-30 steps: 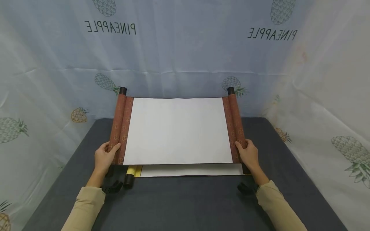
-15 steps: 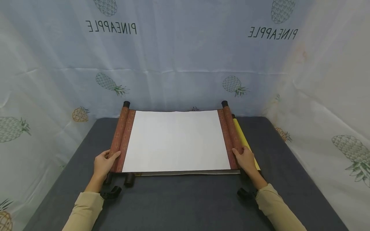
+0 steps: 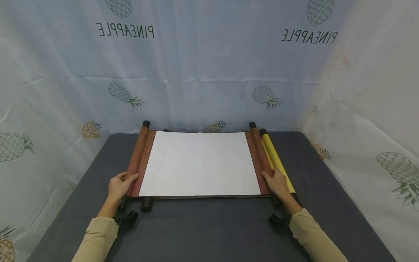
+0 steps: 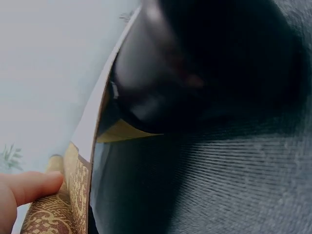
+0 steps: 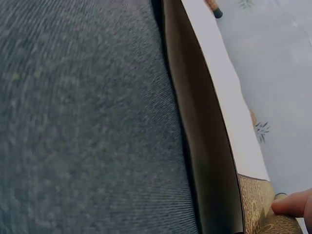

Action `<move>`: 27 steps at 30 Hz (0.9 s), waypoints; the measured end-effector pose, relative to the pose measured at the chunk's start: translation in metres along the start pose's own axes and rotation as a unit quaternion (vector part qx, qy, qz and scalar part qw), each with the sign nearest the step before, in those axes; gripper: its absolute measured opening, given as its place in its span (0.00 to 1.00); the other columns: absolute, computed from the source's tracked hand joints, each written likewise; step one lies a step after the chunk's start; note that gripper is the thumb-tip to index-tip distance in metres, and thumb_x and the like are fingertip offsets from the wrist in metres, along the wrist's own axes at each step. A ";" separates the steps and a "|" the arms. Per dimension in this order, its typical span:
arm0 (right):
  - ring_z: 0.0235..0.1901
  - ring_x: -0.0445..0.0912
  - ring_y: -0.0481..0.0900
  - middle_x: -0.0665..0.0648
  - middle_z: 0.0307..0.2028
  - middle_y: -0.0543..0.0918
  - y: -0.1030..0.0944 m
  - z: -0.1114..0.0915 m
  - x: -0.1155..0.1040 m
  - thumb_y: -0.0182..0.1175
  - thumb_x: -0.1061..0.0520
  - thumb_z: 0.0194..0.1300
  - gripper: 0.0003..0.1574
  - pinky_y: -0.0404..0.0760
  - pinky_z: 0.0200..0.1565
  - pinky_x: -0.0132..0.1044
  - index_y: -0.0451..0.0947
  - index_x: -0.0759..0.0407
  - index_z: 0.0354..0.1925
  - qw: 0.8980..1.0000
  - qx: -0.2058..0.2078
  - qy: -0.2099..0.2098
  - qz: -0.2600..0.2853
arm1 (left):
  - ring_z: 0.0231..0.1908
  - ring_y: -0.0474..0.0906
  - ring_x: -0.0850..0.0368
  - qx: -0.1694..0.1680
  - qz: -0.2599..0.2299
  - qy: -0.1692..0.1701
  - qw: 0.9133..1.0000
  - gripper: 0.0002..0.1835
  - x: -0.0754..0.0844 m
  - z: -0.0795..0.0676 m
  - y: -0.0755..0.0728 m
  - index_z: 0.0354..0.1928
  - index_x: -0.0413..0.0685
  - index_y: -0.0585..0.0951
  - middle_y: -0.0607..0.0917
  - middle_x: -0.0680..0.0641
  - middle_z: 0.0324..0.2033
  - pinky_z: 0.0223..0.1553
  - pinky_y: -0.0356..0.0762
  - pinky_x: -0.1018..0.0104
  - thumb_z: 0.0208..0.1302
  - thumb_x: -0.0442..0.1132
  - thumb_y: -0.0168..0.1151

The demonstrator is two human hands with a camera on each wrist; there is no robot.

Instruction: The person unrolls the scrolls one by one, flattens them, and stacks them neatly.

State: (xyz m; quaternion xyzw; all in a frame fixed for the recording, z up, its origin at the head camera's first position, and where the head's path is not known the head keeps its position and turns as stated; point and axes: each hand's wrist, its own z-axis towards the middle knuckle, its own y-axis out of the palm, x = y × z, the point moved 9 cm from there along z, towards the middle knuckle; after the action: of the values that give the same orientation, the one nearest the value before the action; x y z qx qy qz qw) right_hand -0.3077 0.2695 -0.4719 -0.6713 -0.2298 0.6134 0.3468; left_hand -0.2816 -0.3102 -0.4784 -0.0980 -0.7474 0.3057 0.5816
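Both hands hold a hanging scroll [image 3: 199,163] stretched out by its red-brown patterned rolls, blank white paper spanning between them. My left hand [image 3: 118,187] grips the left roll [image 3: 139,152], thumb on top. On the other side, my right hand [image 3: 277,182] grips the right roll [image 3: 260,153] in the same way. Close under this scroll lies a yellow-bordered scroll [image 3: 277,160], mostly hidden; its right roll and a black end knob [image 3: 147,204] show. The left wrist view has a large black knob [image 4: 161,73] beneath the paper's edge. In the right wrist view the thumb [image 5: 295,204] presses the patterned border.
A dark grey cloth [image 3: 203,233] covers the table. Pale curtains [image 3: 203,58] printed with pineapples hang behind it and at both sides. Black curved pieces [image 3: 127,219] show by each wrist.
The red-brown scroll has come down over the yellow one, its far end sinking most. The yellow right roll has come into view beside it. Both hands keep their grip.
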 end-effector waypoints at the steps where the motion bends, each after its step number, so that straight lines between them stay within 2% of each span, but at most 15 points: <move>1: 0.51 0.72 0.76 0.83 0.53 0.74 0.001 0.001 0.000 0.52 0.52 0.70 0.37 0.79 0.48 0.58 0.62 0.83 0.61 1.000 0.000 -0.001 -0.003 | 0.36 0.78 0.62 -0.002 0.001 -0.002 1.000 0.39 -0.001 0.000 0.001 0.66 0.27 0.64 0.75 0.26 0.58 0.29 0.72 0.78 0.67 0.53 0.57; 3: 0.49 0.70 0.77 0.83 0.51 0.75 0.001 0.002 0.001 0.53 0.52 0.69 0.36 0.80 0.45 0.56 0.64 0.84 0.59 1.000 0.002 -0.002 -0.006 | 0.43 0.80 0.52 -0.005 0.003 -0.007 1.000 0.39 -0.003 0.000 0.002 0.66 0.27 0.64 0.74 0.26 0.58 0.31 0.73 0.77 0.67 0.53 0.57; 6: 0.43 0.67 0.80 0.81 0.47 0.78 0.002 0.002 0.001 0.54 0.52 0.68 0.34 0.80 0.38 0.51 0.67 0.83 0.56 1.000 0.005 -0.004 -0.015 | 0.53 0.76 0.38 -0.014 0.004 -0.011 1.000 0.39 -0.004 0.001 0.005 0.67 0.26 0.63 0.72 0.25 0.60 0.38 0.78 0.68 0.67 0.53 0.55; 9: 0.39 0.64 0.80 0.79 0.44 0.79 0.002 0.002 0.001 0.54 0.52 0.68 0.32 0.79 0.34 0.48 0.69 0.82 0.54 1.000 0.004 -0.004 -0.029 | 0.60 0.70 0.33 -0.031 0.001 -0.020 0.999 0.41 -0.006 0.002 0.009 0.69 0.25 0.59 0.69 0.24 0.62 0.51 0.78 0.53 0.69 0.53 0.53; 11: 0.39 0.64 0.81 0.79 0.43 0.79 0.003 0.002 0.001 0.54 0.52 0.68 0.31 0.79 0.34 0.48 0.69 0.81 0.53 0.999 0.001 -0.006 -0.038 | 0.63 0.67 0.31 -0.045 -0.001 -0.030 0.999 0.42 -0.007 0.001 0.011 0.70 0.25 0.55 0.66 0.24 0.64 0.59 0.73 0.45 0.69 0.53 0.52; 13: 0.39 0.65 0.81 0.79 0.43 0.79 0.002 0.001 0.000 0.54 0.53 0.67 0.30 0.79 0.35 0.50 0.70 0.81 0.52 0.999 -0.002 -0.004 -0.042 | 0.66 0.63 0.30 -0.057 0.001 -0.036 0.998 0.43 -0.007 0.001 0.014 0.71 0.26 0.52 0.64 0.24 0.65 0.64 0.68 0.42 0.70 0.54 0.51; 16: 0.40 0.66 0.80 0.79 0.43 0.79 0.003 -0.001 0.000 0.54 0.53 0.68 0.29 0.79 0.37 0.53 0.70 0.81 0.51 0.998 -0.004 -0.005 -0.056 | 0.67 0.60 0.29 -0.064 0.012 -0.035 0.997 0.43 -0.004 0.002 0.015 0.71 0.27 0.52 0.62 0.24 0.66 0.65 0.67 0.40 0.69 0.53 0.51; 21: 0.46 0.69 0.77 0.81 0.48 0.74 0.007 -0.002 0.001 0.53 0.50 0.68 0.35 0.78 0.42 0.56 0.68 0.83 0.54 0.994 -0.010 0.003 -0.109 | 0.67 0.59 0.28 -0.058 0.058 -0.025 0.996 0.40 -0.003 0.002 0.016 0.71 0.27 0.55 0.60 0.23 0.67 0.64 0.66 0.38 0.70 0.52 0.52; 24: 0.47 0.69 0.76 0.80 0.49 0.73 0.008 -0.003 0.001 0.55 0.48 0.68 0.37 0.79 0.44 0.58 0.68 0.82 0.56 0.991 -0.007 0.008 -0.137 | 0.65 0.61 0.27 -0.051 0.091 -0.012 0.994 0.39 -0.002 0.003 0.016 0.69 0.26 0.58 0.63 0.23 0.66 0.63 0.67 0.38 0.69 0.50 0.53; 27: 0.49 0.69 0.76 0.80 0.50 0.74 0.008 -0.003 -0.001 0.56 0.49 0.67 0.36 0.79 0.45 0.59 0.68 0.81 0.57 0.990 0.003 0.004 -0.140 | 0.62 0.65 0.27 -0.040 0.110 0.002 0.993 0.37 0.001 0.003 0.014 0.67 0.24 0.61 0.67 0.23 0.63 0.60 0.70 0.39 0.68 0.49 0.54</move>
State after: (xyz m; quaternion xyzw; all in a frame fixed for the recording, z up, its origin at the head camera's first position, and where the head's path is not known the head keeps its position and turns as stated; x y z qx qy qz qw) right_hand -0.3061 0.2629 -0.4768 -0.6339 -0.3179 0.5571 0.4321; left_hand -0.2875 -0.2993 -0.4859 -0.2034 -0.7423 0.3375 0.5419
